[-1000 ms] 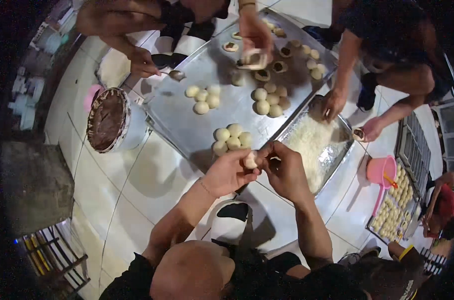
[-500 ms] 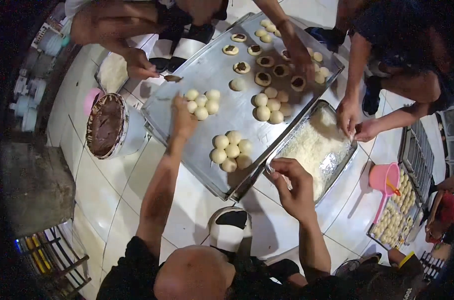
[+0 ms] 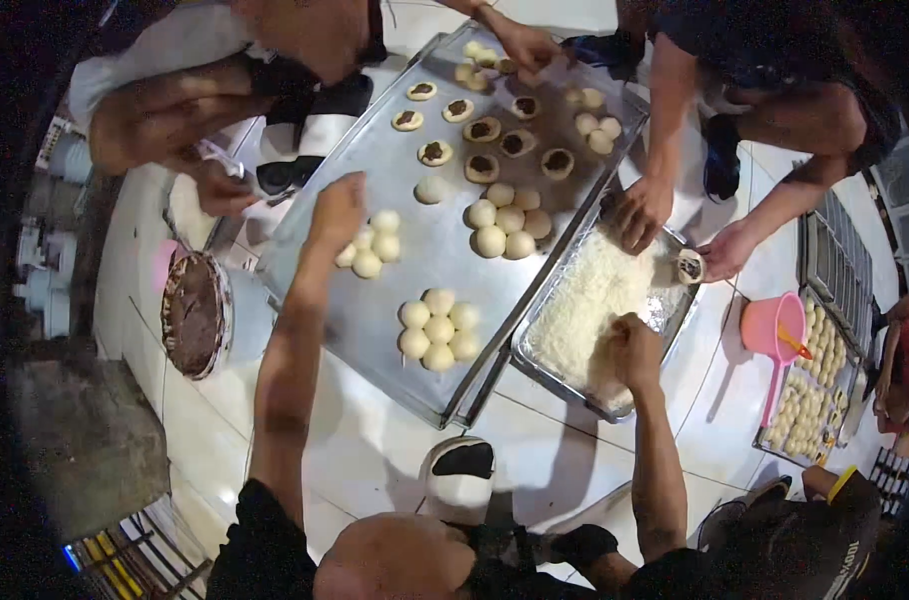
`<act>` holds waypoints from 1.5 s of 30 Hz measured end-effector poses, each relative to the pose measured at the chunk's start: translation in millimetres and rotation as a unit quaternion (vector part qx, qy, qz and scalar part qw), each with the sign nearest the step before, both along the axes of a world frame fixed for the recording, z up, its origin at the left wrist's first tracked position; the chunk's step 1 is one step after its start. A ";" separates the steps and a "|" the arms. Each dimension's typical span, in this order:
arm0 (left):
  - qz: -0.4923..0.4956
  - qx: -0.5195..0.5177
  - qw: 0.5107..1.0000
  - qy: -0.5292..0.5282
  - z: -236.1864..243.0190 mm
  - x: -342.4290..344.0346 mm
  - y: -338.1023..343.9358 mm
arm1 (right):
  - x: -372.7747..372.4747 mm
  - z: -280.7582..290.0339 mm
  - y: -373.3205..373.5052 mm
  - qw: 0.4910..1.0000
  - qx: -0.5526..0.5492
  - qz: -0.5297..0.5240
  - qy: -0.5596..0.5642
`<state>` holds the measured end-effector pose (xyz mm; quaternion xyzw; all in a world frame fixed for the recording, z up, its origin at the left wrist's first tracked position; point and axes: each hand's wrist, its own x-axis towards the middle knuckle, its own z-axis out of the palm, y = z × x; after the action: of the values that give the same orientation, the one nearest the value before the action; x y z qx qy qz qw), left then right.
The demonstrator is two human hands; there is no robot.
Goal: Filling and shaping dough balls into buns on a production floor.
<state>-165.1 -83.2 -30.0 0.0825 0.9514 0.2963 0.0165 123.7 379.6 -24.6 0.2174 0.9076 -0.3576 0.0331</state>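
Observation:
My left hand (image 3: 337,212), fingers curled and partly hidden, hovers over the metal tray (image 3: 350,335) beside a cluster of pale dough balls (image 3: 386,246). Whatever it may hold does not show. My right hand (image 3: 635,352) is closed, low over the white shreds (image 3: 575,335) in the foil-lined pan; its fingertips are hidden. A ring of dough balls (image 3: 439,329) sits nearer me, and another cluster (image 3: 511,220) lies farther right. Flattened dough discs (image 3: 483,130) with dark filling are spread over the far half.
Across the pan, a co-worker's hand (image 3: 720,252) holds a filled disc while the other (image 3: 645,212) reaches into the shreds. Another person's hand (image 3: 527,48) is at the tray's far edge. A tub of brown filling (image 3: 195,315) stands left; a pink dipper (image 3: 772,327) stands right.
My right hand has gone from the pan's near corner down to the shreds. My left hand has lifted off the dough balls. A co-worker now holds a filled disc; the view has shifted.

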 end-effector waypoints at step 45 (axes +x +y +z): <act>-0.058 0.615 0.669 -0.414 73.7 219.8 254.9 | -0.5 97.3 -38.6 0.922 -0.357 0.010 0.151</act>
<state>54.7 171.6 43.8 -0.0025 0.4427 0.8163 0.3710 123.3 341.0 72.7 0.1252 0.7161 -0.6862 -0.0251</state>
